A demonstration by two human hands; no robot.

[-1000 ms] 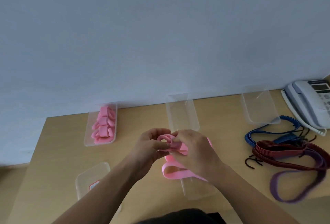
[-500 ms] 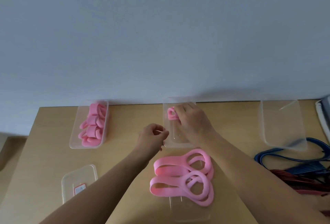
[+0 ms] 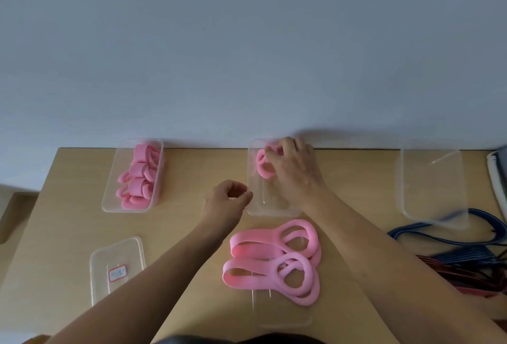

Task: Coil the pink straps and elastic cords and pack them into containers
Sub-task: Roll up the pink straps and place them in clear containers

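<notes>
My right hand (image 3: 293,168) reaches into the middle clear container (image 3: 270,206) and holds a coiled pink strap (image 3: 262,167) against its far end. Just left of that container my left hand (image 3: 227,201) hovers over the table, fingers curled, holding nothing. Loose pink straps (image 3: 274,261) lie in big loops on the table in front of the middle container. The left clear container (image 3: 109,201) holds several coiled pink straps (image 3: 140,176). Blue and red elastic cords (image 3: 466,250) lie in a heap at the right.
An empty clear container (image 3: 433,212) stands at the back right, with a white phone edge (image 3: 496,173) beyond it. A clear lid with a red label (image 3: 118,267) lies front left. Another clear lid (image 3: 282,313) sits under the loose straps. The wall runs along the table's far edge.
My right hand carried the coiled strap from the table's middle into the middle container and pushed it to the far end. My left hand let go and drew back.
</notes>
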